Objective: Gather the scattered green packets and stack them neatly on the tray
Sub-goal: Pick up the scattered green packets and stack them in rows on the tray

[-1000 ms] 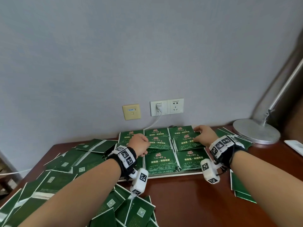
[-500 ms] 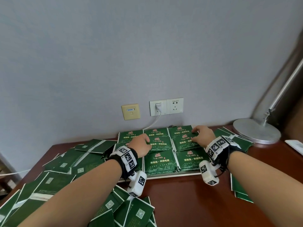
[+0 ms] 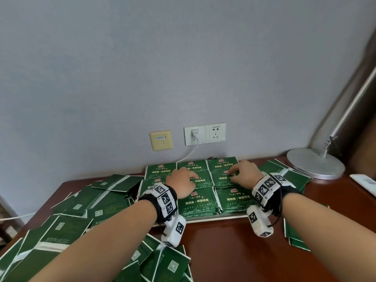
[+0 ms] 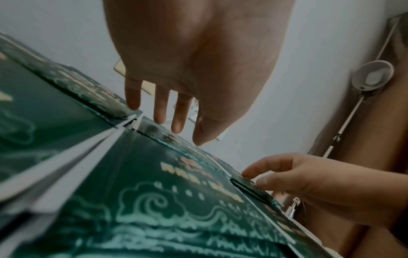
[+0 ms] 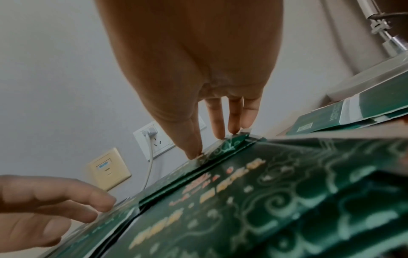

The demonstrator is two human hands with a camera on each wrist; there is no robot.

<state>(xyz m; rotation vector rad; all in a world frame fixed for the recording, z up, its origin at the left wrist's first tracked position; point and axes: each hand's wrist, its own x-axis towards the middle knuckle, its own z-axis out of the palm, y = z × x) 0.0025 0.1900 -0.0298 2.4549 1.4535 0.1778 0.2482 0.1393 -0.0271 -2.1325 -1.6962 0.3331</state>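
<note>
- The stacked packets (image 3: 199, 202) fill the tray (image 3: 203, 218) at the table's (image 3: 234, 251) back edge in neat rows, directly under both hands.
- The left hand (image 3: 182, 185) hovers, fingers loosely spread, holding nothing.
- The right hand (image 3: 243, 174) presses straight fingertips (image 5: 219, 134) on a back-row packet.
- Loose packets (image 3: 67, 226) lie mostly at the left edge, nearer the left hand.
- The gold print is too blurred to read.
</note>
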